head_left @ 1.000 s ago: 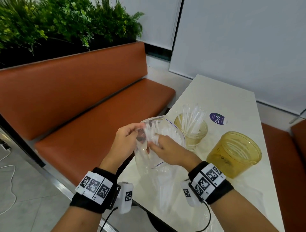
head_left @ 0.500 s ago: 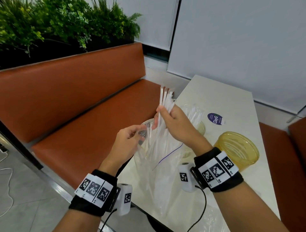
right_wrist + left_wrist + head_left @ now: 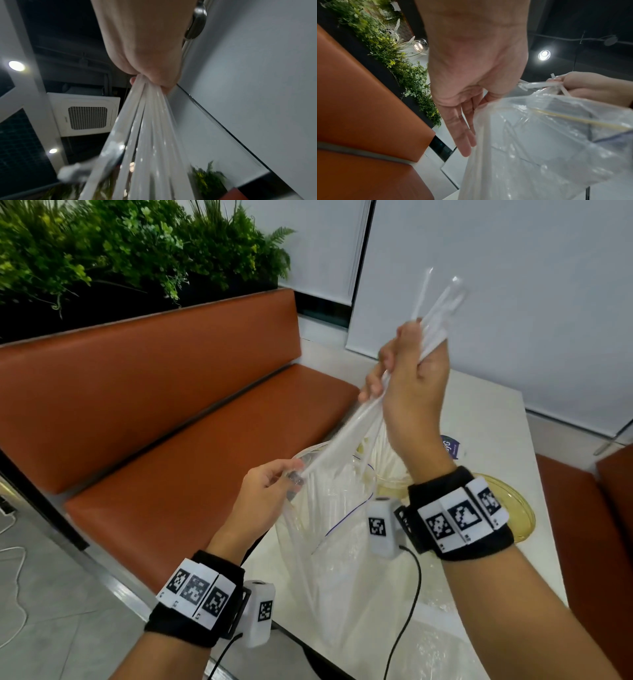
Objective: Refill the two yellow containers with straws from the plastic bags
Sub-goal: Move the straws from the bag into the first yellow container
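While its mouth is pinched open at the near rim by the left hand [image 3: 270, 491], a clear plastic bag [image 3: 342, 542] is kept standing on the white table [image 3: 486, 412], apparently so that its contents slide out freely. A bundle of wrapped white straws [image 3: 342, 436] is gripped in the raised right hand [image 3: 411, 385], fingers curled tight, wrist lifted high. Beyond the bag, a yellow container [image 3: 520, 508] is partly hidden behind the right wrist.
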Motion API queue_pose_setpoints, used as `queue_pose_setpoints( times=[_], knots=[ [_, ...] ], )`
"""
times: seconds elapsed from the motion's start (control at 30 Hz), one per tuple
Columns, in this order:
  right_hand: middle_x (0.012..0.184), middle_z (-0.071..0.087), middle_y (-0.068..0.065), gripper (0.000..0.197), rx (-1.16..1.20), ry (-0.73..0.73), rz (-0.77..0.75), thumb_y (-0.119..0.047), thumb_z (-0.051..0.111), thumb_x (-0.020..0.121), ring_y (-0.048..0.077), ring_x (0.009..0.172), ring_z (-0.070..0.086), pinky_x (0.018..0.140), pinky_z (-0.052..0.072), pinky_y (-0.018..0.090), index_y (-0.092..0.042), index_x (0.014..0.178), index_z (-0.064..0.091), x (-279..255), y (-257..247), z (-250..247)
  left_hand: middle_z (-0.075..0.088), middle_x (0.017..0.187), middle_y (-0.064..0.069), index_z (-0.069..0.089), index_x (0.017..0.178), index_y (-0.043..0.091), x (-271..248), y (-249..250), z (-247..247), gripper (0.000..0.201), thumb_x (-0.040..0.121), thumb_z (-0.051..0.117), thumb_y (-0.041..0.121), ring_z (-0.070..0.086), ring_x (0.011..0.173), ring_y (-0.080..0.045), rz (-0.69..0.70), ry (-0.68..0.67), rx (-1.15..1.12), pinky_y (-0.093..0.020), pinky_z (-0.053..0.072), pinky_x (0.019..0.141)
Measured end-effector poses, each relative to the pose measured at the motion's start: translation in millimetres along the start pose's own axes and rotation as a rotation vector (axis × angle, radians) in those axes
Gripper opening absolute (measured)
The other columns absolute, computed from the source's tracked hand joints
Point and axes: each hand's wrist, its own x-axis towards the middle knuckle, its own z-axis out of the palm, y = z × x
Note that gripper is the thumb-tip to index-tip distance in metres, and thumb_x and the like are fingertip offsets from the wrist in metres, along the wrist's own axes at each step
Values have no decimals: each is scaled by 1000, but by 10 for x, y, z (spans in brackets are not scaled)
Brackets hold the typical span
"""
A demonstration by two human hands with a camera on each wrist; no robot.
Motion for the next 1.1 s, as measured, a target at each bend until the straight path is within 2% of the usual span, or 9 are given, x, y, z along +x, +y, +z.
queue_pose_setpoints(
  times=[0.37,0.47,0.57,0.67,0.77,0.83,0.9,0.97,1.1],
  knots=[
    [64,41,-2,22,-128,310,-293,-25,39,106,19,46,31,41,32,29,-4,109,44,781,-35,-528,76,108,9,74,116,27,-31,43,-47,32,100,52,10,71,101,-11,-18,17,88,-45,59,93],
    [63,41,-4,18,-260,274,-244,-31,42,105,22,51,32,43,33,39,-13,106,44,762,365,-654,76,106,8,74,118,26,-37,53,-51,32,101,51,11,72,97,-12,-9,9,90,-48,60,89],
    [65,42,-2,11,-371,191,-143,-31,43,105,21,54,36,45,36,45,-21,105,42,608,820,-724,72,118,8,73,120,24,-27,104,-23,32,101,52,8,71,100,-9,6,-16,98,-38,60,91],
    [66,50,-4,22,-469,201,2,-30,41,106,18,56,49,54,47,41,-11,117,43,396,1222,-762,72,118,9,73,120,24,-7,122,-4,33,99,54,7,71,101,-15,30,-33,134,-36,59,91],
    [75,62,-11,28,-468,222,203,-27,44,105,4,66,57,69,49,20,-6,123,45,222,1554,-866,75,108,5,73,118,29,14,107,-6,35,95,57,8,71,93,-31,39,-34,177,-51,58,88],
    [89,63,-15,25,-422,226,344,-15,58,95,5,83,59,83,49,27,-11,118,48,149,1651,-936,75,104,4,73,118,29,23,99,-1,35,94,57,8,70,94,-34,46,-29,187,-54,58,87],
    [98,62,-10,46,-369,246,444,-6,71,80,10,85,60,81,51,29,-20,116,46,118,1624,-967,76,103,3,73,118,27,35,96,3,34,96,56,8,69,93,-35,54,-23,194,-54,57,87],
    [92,69,2,50,-326,260,411,-8,78,78,14,77,68,74,55,30,-23,114,46,141,1546,-986,76,94,-5,73,118,28,43,101,6,32,98,55,11,67,91,-41,55,-27,202,-52,57,83],
    [79,69,11,27,-316,217,180,-17,74,88,21,70,71,60,56,29,-27,106,57,257,1404,-1004,72,91,-19,73,118,30,27,126,4,29,100,55,16,64,78,-42,73,-36,224,-42,51,66]
  ],
)
